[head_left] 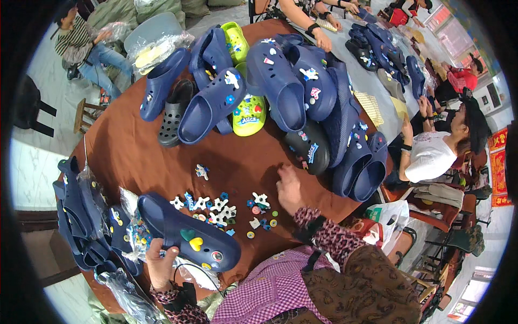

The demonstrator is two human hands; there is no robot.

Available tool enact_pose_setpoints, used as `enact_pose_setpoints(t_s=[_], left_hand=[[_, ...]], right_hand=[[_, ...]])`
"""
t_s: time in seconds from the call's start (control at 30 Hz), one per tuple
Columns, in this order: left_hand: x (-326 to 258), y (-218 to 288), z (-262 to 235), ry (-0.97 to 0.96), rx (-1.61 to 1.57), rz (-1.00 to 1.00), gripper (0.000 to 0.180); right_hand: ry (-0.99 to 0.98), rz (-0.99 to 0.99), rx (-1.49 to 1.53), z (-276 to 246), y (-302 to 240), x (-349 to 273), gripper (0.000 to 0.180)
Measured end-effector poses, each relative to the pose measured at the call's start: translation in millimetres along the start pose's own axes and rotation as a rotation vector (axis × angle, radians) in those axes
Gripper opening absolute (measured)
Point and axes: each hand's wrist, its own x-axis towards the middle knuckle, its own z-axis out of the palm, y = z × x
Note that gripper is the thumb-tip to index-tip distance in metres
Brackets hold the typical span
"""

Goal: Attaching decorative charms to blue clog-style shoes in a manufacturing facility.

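Observation:
My left hand point(161, 264) is closed on the heel end of a navy foam clog point(189, 232), thumb on its side. Heart-shaped and round charms sit on the clog's side. Over the brown tabletop point(135, 162) my right hand point(290, 189) is slightly blurred; its fingers look loosely apart with nothing visible in them. Between the two hands lies a scatter of small shoe charms point(218, 210), white figures with blue and coloured pieces. A lone white-and-blue charm point(202, 171) rests farther off. The held clog partly hides a clear bag of charms point(137, 235).
A heap of navy clogs point(278, 86) fills the table's far side, with a lime-green clog point(249, 116) and a black clog point(310, 148) among them. More bagged clogs point(81, 210) line the left edge. Co-workers sit around, one in a white shirt point(431, 156) at right.

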Motion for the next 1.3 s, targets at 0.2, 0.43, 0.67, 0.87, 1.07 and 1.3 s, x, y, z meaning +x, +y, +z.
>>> enact_pose_setpoints(t_s=[0.2,0.43,0.67,0.87,1.07,1.3], left_hand=[[-5,8,-4,0.014,-0.017,-0.040,0.013],[-14,-9,4,0.014,0.020,0.030,0.018],[-25,-7,14,-0.031,0.077,0.014,0.019],[-32,1,21,-0.039,0.130,0.036,0.020],[-34,-11,22,-0.022,0.108,-0.013,0.016],[-22,0,14,-0.003,0.099,-0.046,0.016]], right_hand=[[-0.055,0.010,0.204,-35,-17,-11,0.033],[-0.061,0.014,0.008,-64,34,0,0.053],[0.086,-0.050,0.047,-76,68,74,0.044],[-0.283,0.248,0.091,-59,84,128,0.040],[-0.034,-0.184,0.315,-5,70,86,0.031],[-0.149,-0.076,0.548,26,-45,-19,0.022]])
